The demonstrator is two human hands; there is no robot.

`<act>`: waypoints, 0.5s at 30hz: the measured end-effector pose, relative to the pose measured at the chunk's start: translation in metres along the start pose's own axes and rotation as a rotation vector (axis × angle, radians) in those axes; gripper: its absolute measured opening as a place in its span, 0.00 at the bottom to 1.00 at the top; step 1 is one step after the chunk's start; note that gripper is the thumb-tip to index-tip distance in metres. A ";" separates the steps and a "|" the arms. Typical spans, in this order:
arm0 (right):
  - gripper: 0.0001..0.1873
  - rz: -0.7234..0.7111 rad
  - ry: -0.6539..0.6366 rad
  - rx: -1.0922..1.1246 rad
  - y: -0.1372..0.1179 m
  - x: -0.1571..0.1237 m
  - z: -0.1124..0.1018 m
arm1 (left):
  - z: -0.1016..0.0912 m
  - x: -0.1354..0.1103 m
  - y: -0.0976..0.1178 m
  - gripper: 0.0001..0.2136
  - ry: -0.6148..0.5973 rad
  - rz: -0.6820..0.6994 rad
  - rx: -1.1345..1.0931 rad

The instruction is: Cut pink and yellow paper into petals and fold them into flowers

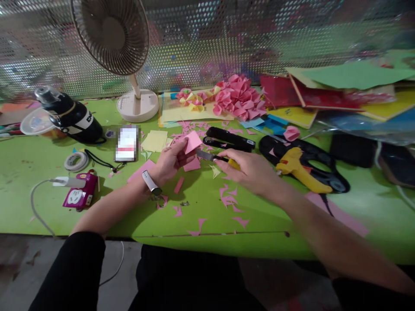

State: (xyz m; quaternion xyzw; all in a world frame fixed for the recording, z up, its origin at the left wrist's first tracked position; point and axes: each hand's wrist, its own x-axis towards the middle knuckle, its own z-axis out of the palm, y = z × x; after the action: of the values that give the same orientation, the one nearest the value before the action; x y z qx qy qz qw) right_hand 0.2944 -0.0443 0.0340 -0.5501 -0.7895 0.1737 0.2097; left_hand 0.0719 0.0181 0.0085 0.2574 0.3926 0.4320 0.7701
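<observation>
Two hands busy above green tabletop (97,207): left hand (171,162) pinches small pink paper square (193,141); right hand (253,172) wrapped round yellow-handled craft knife (210,156), blade at paper's edge. Cutting step, seemingly; calls for steady grip.

Pink paper piece (192,141): small, flat, roughly square, plain on the visible face, no crease to be made out. Pinched along its lower left edge in the left grip (170,162), raised off the green surface (197,209), tilted with one corner uppermost and the face turned toward the camera.

Cutting tool (207,156): short grey metal blade end, dark middle section, yellow handle showing from under the fingers. Clasped in the right grip (251,170), lying almost level, tip pointing left. Tip just under the paper's lower right edge, very near or touching; impossible to tell which. Both held just above the surface, toward its middle.
</observation>
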 end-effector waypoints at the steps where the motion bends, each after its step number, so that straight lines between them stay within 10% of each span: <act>1: 0.23 -0.030 0.043 -0.068 0.001 0.000 0.002 | 0.000 0.000 0.000 0.08 0.008 0.003 -0.008; 15: 0.23 -0.135 0.166 -0.262 0.011 0.001 0.011 | 0.001 -0.003 0.000 0.07 0.000 0.046 -0.045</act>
State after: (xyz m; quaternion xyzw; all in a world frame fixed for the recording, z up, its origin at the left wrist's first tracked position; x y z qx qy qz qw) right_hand 0.2973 -0.0403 0.0190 -0.5309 -0.8204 0.0089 0.2120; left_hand 0.0722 0.0149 0.0102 0.2491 0.3766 0.4582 0.7656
